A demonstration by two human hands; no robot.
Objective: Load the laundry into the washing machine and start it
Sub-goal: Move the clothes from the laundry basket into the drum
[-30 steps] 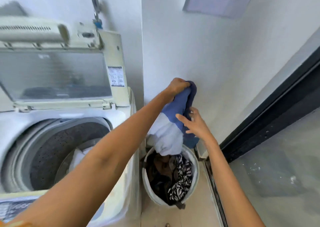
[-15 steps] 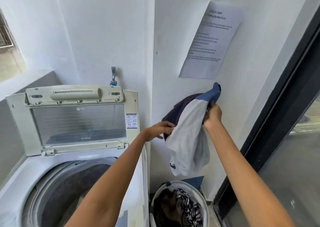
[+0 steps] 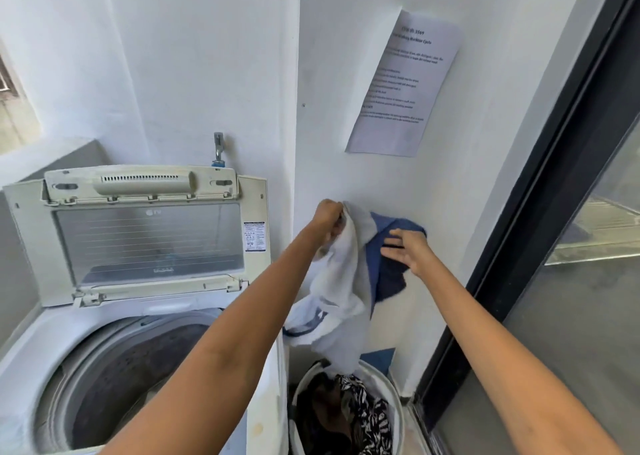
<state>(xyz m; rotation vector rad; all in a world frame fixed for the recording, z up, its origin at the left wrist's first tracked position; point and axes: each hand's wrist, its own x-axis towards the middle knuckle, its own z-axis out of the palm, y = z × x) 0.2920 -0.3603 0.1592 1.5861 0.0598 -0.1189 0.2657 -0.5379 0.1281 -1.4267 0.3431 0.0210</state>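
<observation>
A white and blue garment (image 3: 341, 291) hangs in the air above the white laundry basket (image 3: 388, 382), its lower end reaching the basket's rim. My left hand (image 3: 327, 217) grips its white top edge. My right hand (image 3: 407, 250) lies with straight fingers against the garment's blue part. Dark and black-and-white patterned clothes (image 3: 349, 416) fill the basket. To the left stands the top-loading washing machine (image 3: 41, 333) with its lid (image 3: 145, 236) raised and the drum (image 3: 114, 378) open; my left forearm hides part of the drum.
A white wall corner rises between the machine and the basket. A printed paper notice (image 3: 403, 83) hangs on the wall above my hands. A dark-framed glass door (image 3: 540, 212) runs along the right. A tap (image 3: 218, 149) sits above the lid.
My left hand has shifted to grip the garment's white top edge. My right hand has let go of the blue end and now lies flat on it. The garment has spread wider.
</observation>
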